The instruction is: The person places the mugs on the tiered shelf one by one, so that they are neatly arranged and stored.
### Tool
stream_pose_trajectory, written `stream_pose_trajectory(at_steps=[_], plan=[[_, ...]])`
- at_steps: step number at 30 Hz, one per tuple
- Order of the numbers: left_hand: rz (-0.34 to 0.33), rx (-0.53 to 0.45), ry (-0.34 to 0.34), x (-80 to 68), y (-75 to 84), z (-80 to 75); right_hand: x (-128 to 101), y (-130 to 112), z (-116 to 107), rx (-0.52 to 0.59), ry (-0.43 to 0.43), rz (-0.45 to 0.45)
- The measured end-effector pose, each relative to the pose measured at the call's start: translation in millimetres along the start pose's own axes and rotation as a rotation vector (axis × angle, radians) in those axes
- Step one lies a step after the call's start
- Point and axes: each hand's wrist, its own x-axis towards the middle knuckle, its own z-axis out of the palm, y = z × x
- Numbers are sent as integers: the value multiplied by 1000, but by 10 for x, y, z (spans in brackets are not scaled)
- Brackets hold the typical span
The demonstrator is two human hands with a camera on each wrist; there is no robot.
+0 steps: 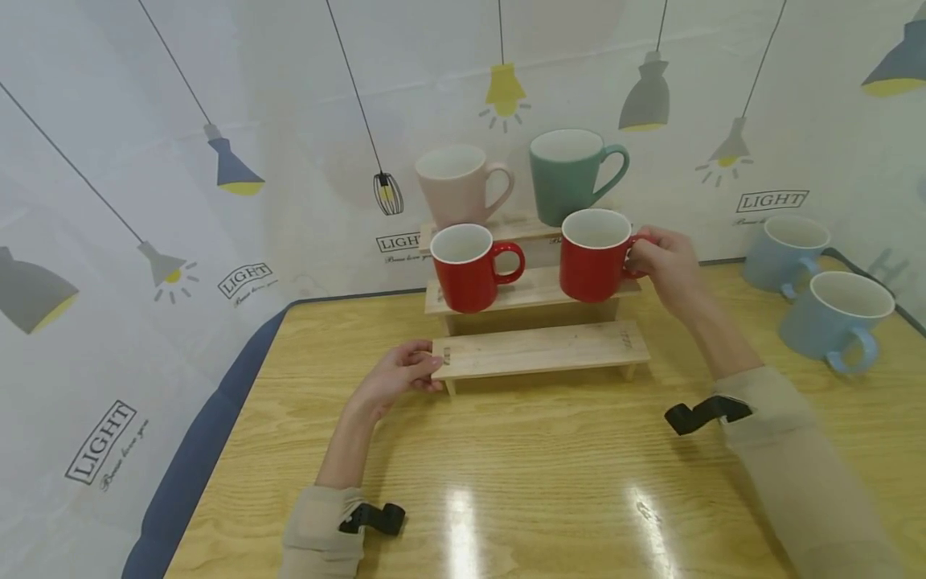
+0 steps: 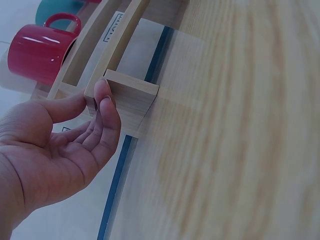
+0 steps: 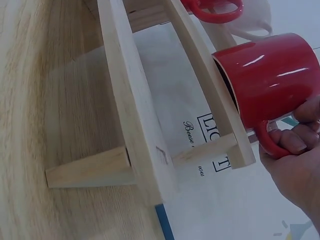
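Observation:
A three-step wooden shelf [image 1: 542, 350] stands on the table. My left hand [image 1: 423, 370] pinches the left end of its bare bottom step [image 2: 132, 95], fingertips [image 2: 105, 97] on the end face and the thumb behind it. On the middle step stand two red mugs. My right hand [image 1: 661, 261] grips the handle of the right red mug [image 1: 593, 257], which the right wrist view shows at the step's end [image 3: 270, 75], its base hidden there, with my fingers [image 3: 292, 142] curled round the handle. The left red mug [image 1: 466, 269] stands alone, also in the left wrist view [image 2: 37, 52].
A pink mug [image 1: 459, 185] and a green mug [image 1: 567, 177] stand on the top step. Two light blue mugs [image 1: 788, 249] [image 1: 832, 322] sit at the table's right edge. A printed white backdrop [image 1: 217, 201] closes off the back and left. The wooden table [image 1: 542, 482] stretches toward me.

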Motion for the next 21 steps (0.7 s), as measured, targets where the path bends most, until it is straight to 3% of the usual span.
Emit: stream_pose_trajectory(at_steps=[6, 12, 21], plan=[[8, 3, -3, 7, -6, -9, 86, 34, 61, -48, -23, 8], [9, 7, -1, 1, 0, -8, 134, 57, 125, 9, -40, 0], [4, 8, -2, -4, -1, -13, 170, 76, 148, -64, -48, 0]])
